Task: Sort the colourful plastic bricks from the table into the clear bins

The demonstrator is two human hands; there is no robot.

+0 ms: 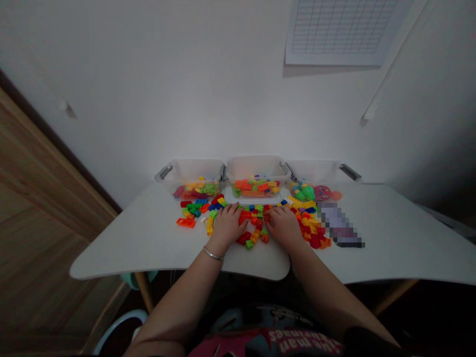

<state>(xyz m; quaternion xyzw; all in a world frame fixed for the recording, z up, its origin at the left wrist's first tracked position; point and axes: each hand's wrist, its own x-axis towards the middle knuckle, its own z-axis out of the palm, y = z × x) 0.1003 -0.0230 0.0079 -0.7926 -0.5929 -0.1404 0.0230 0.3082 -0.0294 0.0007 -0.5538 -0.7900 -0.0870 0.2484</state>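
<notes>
My left hand [228,227] lies over the heap of plastic building blocks, its fingers spread and its thumb pointing right. Between my two hands are red, orange, yellow and green blocks [256,234], lying loose on the white table [148,243]. On the right of them, my right hand [285,227] has its fingers curled towards the thumb, closed round a red block [267,216] at the fingertips. More blocks in yellow, red and orange [314,230] spread beside the right wrist. A green and blue group [195,207] lies left of my left hand.
Three clear bins stand along the wall: the left bin [197,166] and middle bin [258,163] hold blocks, the right bin [316,168] holds rounder toys. A pixelated flat object [340,223] lies at right. A gridded sheet [336,29] hangs above.
</notes>
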